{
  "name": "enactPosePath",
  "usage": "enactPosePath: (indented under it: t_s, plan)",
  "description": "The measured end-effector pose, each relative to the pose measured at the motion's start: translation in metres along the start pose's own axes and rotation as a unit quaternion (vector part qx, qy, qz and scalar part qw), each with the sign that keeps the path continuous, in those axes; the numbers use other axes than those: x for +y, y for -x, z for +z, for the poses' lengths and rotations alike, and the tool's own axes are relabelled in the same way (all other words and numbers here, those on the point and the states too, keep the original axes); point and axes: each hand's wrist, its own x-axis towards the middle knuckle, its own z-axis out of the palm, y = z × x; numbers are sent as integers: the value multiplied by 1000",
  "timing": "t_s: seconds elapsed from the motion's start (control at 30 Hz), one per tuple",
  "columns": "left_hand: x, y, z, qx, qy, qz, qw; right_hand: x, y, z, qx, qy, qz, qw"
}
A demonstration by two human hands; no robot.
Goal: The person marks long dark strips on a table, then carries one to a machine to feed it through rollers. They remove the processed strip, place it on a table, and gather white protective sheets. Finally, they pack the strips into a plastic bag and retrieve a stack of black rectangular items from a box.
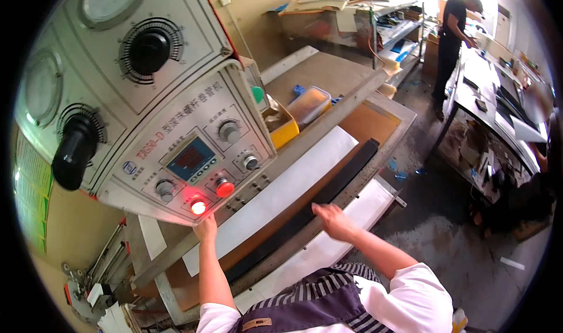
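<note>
A long black bar (346, 170) lies along the near side of the brown machine bed. My right hand (335, 221) is at the bar's near edge, its fingers curled and the thumb side against the bar; what they hold, if anything, is hidden. Just under the control panel's lower edge is my left hand (205, 228), with its fingers hidden by the panel. A white sheet (281, 189) lies lengthwise on the bed beyond the bar. The grey control panel (176, 133) carries a glowing red button (198, 207), a red knob (224, 187) and a small display (191, 157).
A yellow bin (285, 132) and a clear plastic tub (311, 105) stand behind the metal rail (328, 113). A white strip (358, 213) runs along the bed's front. Loaded shelves (399, 34) stand at the back. Two people are at a worktable (469, 92) on the right.
</note>
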Motion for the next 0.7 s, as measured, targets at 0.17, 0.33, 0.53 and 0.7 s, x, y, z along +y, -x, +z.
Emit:
enactPosePath:
  t_s: [0.17, 0.33, 0.53, 0.7]
  plan:
    - [-42, 22, 13, 112, 70, 9, 991, -56, -139, -132, 298, -7, -123, 946]
    - [38, 58, -44, 231, 279, -87, 928, -67, -202, -181, 276, 199, -179, 923]
    - [74, 78, -148, 366, 193, 23, 910, -147, -164, -190, 376, -38, -132, 916]
    - [108, 76, -181, 383, 200, 146, 890, -167, -189, -173, 372, 67, -135, 916]
